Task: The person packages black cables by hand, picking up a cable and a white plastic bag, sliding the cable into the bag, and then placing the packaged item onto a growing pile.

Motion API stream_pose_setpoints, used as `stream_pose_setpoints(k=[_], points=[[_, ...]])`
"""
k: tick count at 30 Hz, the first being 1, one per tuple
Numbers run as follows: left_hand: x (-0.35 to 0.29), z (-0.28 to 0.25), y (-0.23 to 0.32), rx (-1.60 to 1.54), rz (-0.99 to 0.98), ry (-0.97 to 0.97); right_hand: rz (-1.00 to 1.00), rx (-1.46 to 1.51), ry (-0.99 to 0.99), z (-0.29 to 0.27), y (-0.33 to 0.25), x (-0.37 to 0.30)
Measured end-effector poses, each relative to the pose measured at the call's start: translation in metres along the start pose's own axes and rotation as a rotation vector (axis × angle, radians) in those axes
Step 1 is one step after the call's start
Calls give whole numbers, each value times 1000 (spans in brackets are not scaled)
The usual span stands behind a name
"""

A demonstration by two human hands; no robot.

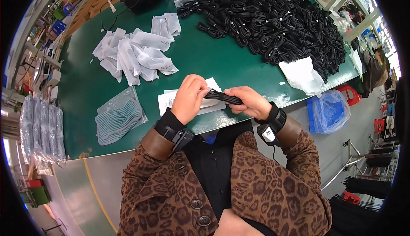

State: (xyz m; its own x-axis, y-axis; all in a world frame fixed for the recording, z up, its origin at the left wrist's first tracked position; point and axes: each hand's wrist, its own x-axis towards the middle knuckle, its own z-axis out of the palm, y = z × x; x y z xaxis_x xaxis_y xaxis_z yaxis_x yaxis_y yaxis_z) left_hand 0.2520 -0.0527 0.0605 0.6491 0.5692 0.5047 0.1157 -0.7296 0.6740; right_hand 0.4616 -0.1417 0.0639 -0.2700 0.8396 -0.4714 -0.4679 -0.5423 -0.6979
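Between my two hands, above the front edge of the green table, is a bundled black cable [223, 97]. My right hand [251, 101] is closed round its right end. The fingers of my left hand [189, 97] are pinched at its left end. White paper or flat white bags [167, 101] lie on the table under my hands. A large heap of similar black cable bundles [277, 24] covers the far right. Several white frosted pouches [136, 52] are piled at the far left, and their contents are hard to make out.
A clear bag with striped teal cloth [118, 120] lies at the table's [77, 120] front left. A crumpled white bag [301, 74] sits near the right edge. Below that edge stands a blue bin with a plastic liner [326, 112]. Plastic-wrapped bundles [42, 129] hang off the left side.
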Motion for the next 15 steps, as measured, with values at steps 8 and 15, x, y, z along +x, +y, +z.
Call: stream_pose_setpoints(k=[8, 15], points=[[-8, -7, -6, -158, -141, 6, 109, 350, -37, -9, 8, 4], [-5, -12, -8, -60, -25, 11, 127, 413, -77, -1, 8, 4]])
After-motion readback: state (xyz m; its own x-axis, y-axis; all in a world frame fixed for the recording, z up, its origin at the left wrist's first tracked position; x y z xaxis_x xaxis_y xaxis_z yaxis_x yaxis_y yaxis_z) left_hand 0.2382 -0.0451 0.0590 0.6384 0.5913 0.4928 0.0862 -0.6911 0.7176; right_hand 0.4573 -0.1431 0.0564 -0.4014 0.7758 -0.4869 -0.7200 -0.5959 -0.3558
